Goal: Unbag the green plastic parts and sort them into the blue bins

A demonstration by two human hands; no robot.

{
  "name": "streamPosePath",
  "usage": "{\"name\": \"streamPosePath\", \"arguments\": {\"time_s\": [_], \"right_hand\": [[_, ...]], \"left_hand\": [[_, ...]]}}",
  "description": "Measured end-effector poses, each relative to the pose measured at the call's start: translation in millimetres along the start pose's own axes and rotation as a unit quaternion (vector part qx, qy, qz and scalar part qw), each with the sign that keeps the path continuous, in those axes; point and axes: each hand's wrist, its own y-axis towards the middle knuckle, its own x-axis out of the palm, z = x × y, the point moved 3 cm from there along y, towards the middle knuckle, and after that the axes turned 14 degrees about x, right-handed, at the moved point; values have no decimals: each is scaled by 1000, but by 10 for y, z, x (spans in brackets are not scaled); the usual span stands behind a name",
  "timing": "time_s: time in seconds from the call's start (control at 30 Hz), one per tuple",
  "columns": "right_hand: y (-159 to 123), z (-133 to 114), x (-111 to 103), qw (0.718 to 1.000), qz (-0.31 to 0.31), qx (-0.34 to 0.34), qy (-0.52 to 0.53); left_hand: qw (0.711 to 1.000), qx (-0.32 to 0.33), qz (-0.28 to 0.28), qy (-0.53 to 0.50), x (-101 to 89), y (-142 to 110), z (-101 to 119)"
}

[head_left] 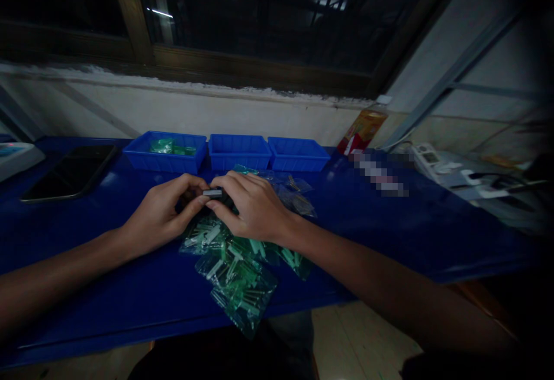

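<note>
Over the middle of the table, my left hand [167,210] and my right hand [251,204] meet at a small silver-and-black block [212,193]. Its exact kind is unclear, since fingers cover much of it. My left thumb and fingertips pinch its left end. The fingers of my right hand close around its right, darker side. Directly below lies a pile of clear plastic bags [238,270] with green and white sticks and thin gold-coloured pieces inside. More small clear bags [298,195] lie just beyond my right wrist.
Three blue bins stand along the wall: a left bin [142,158] with green bags inside, a middle bin [240,154] and a right bin [298,156]. A phone [71,172] lies at left. A power strip [433,164] with cables sits at right, near a red-and-gold packet [363,131].
</note>
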Motion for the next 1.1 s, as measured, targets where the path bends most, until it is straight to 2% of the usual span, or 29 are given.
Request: {"name": "streamPosePath", "arguments": {"time_s": [0.47,0.73,1.1], "right_hand": [[-3,8,17,999,17,-13,-41],[16,44,56,999,21,3,-45],[1,49,40,1000,-11,-3,-4]], "left_hand": [[999,-2,-17,-28,-14,33,42],[1000,13,10,-27,6,-13,-2],[1000,9,-3,-25,7,-6,-5]]}}
